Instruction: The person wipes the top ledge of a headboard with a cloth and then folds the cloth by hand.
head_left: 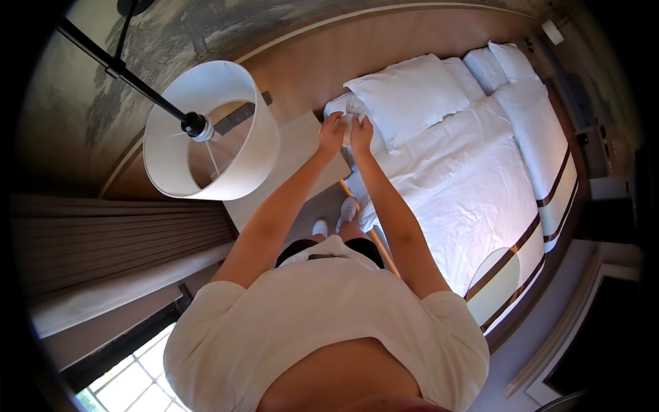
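My left hand (331,135) and my right hand (361,134) are close together at the near corner of the bed, beside a large white pillow (408,93). The fingers of both are bent and pinch a piece of white fabric (347,129) that shows between them. Whether it is part of the bedding or a separate cloth, I cannot tell. A crumpled white bit (355,106) lies just beyond my fingertips, against the pillow. Below the pillow spreads the white duvet (453,178), wrinkled across the bed.
A lamp with a white drum shade (264,147) hangs on a black arm at the left. Under it stands a bedside table (292,151). A second bed (542,130) with white bedding is on the right. Pleated curtains (117,233) cover the lower left.
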The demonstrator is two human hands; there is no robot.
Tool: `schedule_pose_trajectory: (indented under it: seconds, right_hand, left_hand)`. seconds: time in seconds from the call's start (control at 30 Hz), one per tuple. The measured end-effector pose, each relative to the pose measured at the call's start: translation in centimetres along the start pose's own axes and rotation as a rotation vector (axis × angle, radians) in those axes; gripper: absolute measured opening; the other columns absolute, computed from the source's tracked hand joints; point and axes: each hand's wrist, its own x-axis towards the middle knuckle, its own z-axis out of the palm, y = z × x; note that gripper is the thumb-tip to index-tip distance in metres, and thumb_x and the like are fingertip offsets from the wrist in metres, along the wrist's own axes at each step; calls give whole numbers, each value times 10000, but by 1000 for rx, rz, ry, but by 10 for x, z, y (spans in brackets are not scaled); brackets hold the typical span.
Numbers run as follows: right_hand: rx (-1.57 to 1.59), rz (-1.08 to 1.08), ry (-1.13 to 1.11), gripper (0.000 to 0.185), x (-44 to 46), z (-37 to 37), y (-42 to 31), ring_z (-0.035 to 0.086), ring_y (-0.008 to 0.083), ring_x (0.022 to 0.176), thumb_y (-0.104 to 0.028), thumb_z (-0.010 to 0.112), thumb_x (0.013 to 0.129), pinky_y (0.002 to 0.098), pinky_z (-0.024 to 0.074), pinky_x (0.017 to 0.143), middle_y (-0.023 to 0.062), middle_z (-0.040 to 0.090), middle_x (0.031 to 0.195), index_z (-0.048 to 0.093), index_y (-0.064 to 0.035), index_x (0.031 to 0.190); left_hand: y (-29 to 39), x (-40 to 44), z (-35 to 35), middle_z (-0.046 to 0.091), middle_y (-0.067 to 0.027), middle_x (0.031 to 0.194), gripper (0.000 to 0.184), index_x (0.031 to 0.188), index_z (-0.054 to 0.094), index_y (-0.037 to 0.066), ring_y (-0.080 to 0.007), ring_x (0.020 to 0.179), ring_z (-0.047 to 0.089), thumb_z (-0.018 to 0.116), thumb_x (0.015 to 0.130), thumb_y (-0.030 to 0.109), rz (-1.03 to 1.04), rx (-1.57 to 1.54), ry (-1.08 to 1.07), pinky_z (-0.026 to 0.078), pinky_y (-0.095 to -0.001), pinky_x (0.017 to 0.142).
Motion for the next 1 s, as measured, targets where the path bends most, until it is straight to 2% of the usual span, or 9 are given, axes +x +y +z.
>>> schedule_pose_trajectory:
  seconds: [0.27,0.43,0.5,0.6,0.63,0.7,0.73,0.83,1.0]
  right_hand:
    - [-33,91,100,275,-39,-111,0,604,186,740,-221,540,923,313,469,682,143,649,812,626,32,987]
    - [102,31,342,247,-67,-183,11,577,157,714,-202,546,926,309,456,646,99,641,777,630,28,948]
    - [116,50,364,245,-87,-219,5,559,131,719,-206,544,933,292,450,644,75,633,791,630,22,957]
    - [95,106,384,245,-116,-277,6,541,105,728,-209,543,940,273,443,643,54,624,813,628,18,973]
    - [61,149,389,246,-126,-298,9,542,105,732,-208,544,940,270,444,644,55,625,822,625,21,979]
    - [75,136,454,251,-145,-335,18,539,105,733,-211,547,939,265,441,644,52,618,818,620,27,971]
    - [78,124,478,253,-157,-355,23,539,107,734,-212,547,939,266,441,646,50,616,814,619,29,968]
    - [82,141,544,256,-195,-410,25,540,109,740,-215,550,937,269,444,652,48,613,810,619,31,960]
    - [41,177,660,259,-251,-484,34,534,107,746,-220,558,931,269,444,654,49,609,805,618,31,944]
  left_hand:
    - [51,-68,60,607,-180,1027,286,1124,583,20,-302,944,595,548,870,148,-10,-69,-161,472,-370,839]
    - [79,-112,108,613,-170,964,240,1068,593,11,-281,875,602,558,873,147,52,-105,-279,483,-362,784]
    - [81,-133,134,610,-70,861,193,1063,595,23,-145,792,574,562,897,116,-39,-195,-422,475,-274,737]
    - [98,-181,166,606,-52,848,181,1051,597,25,-124,780,568,568,899,120,-37,-134,-510,469,-256,712]
    - [106,-199,177,606,-52,848,181,1051,597,25,-124,780,568,568,899,120,-33,-138,-526,469,-256,712]
    - [120,-235,198,632,-130,861,218,1033,602,16,-254,816,619,573,883,172,-125,-228,-594,494,-351,737]
    - [126,-253,207,623,-60,876,209,1057,593,26,-134,814,585,605,883,140,-125,-297,-654,478,-270,726]
    - [153,-306,229,633,-63,899,283,1075,591,25,-150,847,600,672,838,157,34,-180,-727,485,-277,755]
    - [173,-373,266,652,-92,892,335,1056,607,22,-205,829,626,724,780,173,3,-189,-887,496,-308,753]
